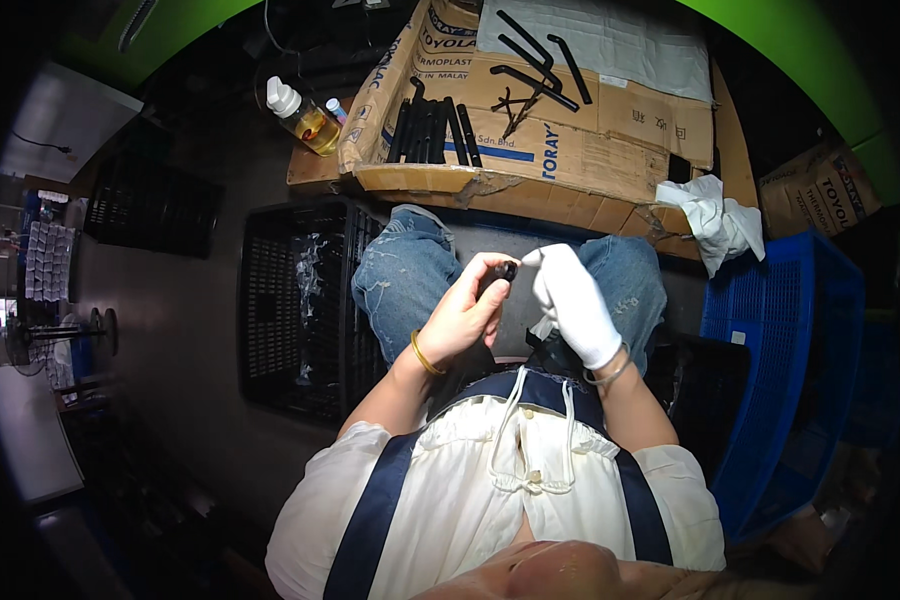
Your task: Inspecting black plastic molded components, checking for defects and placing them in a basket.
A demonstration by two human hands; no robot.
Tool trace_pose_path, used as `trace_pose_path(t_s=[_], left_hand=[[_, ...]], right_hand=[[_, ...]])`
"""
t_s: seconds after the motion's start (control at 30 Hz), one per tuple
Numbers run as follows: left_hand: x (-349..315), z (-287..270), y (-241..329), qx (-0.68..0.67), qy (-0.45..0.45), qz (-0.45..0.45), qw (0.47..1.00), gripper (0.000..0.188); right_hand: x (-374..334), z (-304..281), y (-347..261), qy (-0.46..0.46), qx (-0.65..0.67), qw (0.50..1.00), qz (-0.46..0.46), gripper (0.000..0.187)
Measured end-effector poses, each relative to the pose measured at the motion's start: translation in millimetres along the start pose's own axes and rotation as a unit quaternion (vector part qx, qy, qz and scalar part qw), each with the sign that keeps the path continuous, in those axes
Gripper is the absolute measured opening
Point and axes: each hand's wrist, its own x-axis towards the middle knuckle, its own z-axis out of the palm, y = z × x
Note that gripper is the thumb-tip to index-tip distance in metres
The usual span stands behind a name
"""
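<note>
Reader: Part in hand, please. Where is it, measured from the cardboard tray (pixel 590 160)?

Legend: Just on the near side of the tray's torn front edge, above your knees. The small black part (pixel 505 272) sits at the top of your left hand (pixel 462 318), which is bare and closed around it, thumb and fingers curled, with only the dark end showing.

Reader: And the other hand?

Legend: Your right hand (pixel 575 300), in a white glove, stands just beside the left, its fingertips meeting the exposed end of the part. Whether those fingertips pinch the end or merely touch it cannot be told from this view.

Reader: Which step does that make?

Legend: By appearance, close hand work on the part's tip: you hold with one hand and tend the end with the other. The next move, judged from this, calls for a steady left grip and a small, exact motion of the gloved fingertips, since the part is little and mostly covered.

Reader: What else lies about the tray?

Legend: On it, a row of black rods (pixel 432 132) at its left and a few loose ones further back. At its left corner stands a bottle (pixel 305 118) of yellow liquid, and at its right front corner lies a white rag (pixel 715 220). A black crate (pixel 290 310) sits below the tray's left end and a blue crate (pixel 800 330) below its right end.
</note>
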Motion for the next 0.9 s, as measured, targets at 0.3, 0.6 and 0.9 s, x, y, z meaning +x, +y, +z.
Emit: trace_pose_path(t_s=[0.3, 0.6, 0.9], left_hand=[[-4, 5, 8, -0.092, -0.04, -0.043, 0.994, 0.033], [-6, 8, 11, -0.026, -0.025, -0.034, 0.999, 0.027], [-6, 7, 13, 0.057, -0.022, -0.024, 0.998, 0.025]], right_hand=[[-22, 7, -22, 0.042, -0.344, 0.897, -0.275, 0.018], [-22, 6, -24, 0.045, -0.423, 0.856, -0.295, 0.016], [-26, 1, -21, 0.0, -0.454, 0.855, -0.25, 0.01]])
